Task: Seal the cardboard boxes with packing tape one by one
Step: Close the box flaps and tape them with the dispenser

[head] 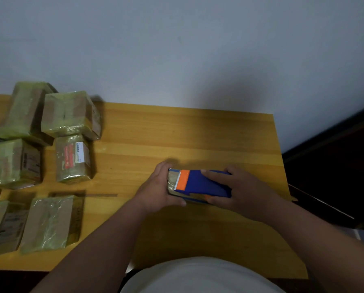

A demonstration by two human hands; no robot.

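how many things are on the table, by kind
taped cardboard boxes: at least 6 whole in view, more cut off at the left edge
tape dispenser, blue and orange, held in both hands: 1
total: at least 7
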